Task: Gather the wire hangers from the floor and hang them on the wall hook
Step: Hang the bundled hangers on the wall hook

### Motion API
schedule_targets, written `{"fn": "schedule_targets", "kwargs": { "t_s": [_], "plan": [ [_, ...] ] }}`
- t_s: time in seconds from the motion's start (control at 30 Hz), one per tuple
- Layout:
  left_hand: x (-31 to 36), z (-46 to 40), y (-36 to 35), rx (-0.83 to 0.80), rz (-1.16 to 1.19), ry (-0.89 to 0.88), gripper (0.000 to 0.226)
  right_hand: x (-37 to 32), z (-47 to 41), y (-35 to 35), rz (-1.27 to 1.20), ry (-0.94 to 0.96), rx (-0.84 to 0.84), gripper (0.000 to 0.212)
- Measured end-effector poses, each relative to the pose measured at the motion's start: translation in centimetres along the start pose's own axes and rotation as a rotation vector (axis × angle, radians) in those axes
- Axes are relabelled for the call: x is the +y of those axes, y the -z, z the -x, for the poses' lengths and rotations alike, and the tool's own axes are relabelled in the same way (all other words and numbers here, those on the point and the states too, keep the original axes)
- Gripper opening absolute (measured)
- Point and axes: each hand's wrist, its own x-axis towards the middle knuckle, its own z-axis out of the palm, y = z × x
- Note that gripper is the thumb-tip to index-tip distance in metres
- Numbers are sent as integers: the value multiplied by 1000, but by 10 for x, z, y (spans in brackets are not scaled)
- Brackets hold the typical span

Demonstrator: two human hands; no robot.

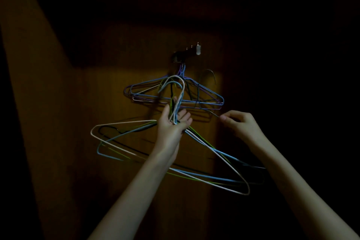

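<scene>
- Head view: my left hand (174,121) grips a bunch of wire hangers (171,154) by their necks, just below the wall hook (187,52) at 12 o'clock.
- Right hand (239,122) at 3 o'clock pinches one hung hanger (175,93).
- We're on the hanging step, I reckon; next, lift those curved tops over the hook.

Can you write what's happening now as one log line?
left hand grips hanger bunch | right hand pinches dark wire | wall hook holds hangers

A hook rack (187,53) on the dim wooden wall (109,87) carries a bunch of hangers (206,91), blue, purple and white, which dangle from its left end against the wall
</scene>
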Motion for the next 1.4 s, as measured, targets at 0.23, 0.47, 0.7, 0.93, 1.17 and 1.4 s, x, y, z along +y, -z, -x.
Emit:
{"fn": "schedule_targets", "kwargs": {
  "t_s": [0.23, 0.47, 0.7, 0.93, 1.17, 1.4],
  "plan": [
    [4, 6, -2, -5, 58, -10, 81, -11, 6, -1, -34, -8, -151, 9],
    [3, 17, -4, -95, 51, 13, 76, -30, 2, -29, -127, 116, -225, 18],
    [7, 23, 14, -38, 21, 10, 75, -16, -4, -37, -340, -133, -135, 15],
    [10, 28, 23, -35, -2, 1, 75, -4, 2, -44, -145, -268, -280, 16],
    [11, 35, 25, -44, -1, 34, 77, 3, 6, -46, 285, -71, -170, 15],
    [8, 40, 24, -59, -44, 45, 74, -1, 9, -45, 342, 51, -74, 12]
  ]
}}
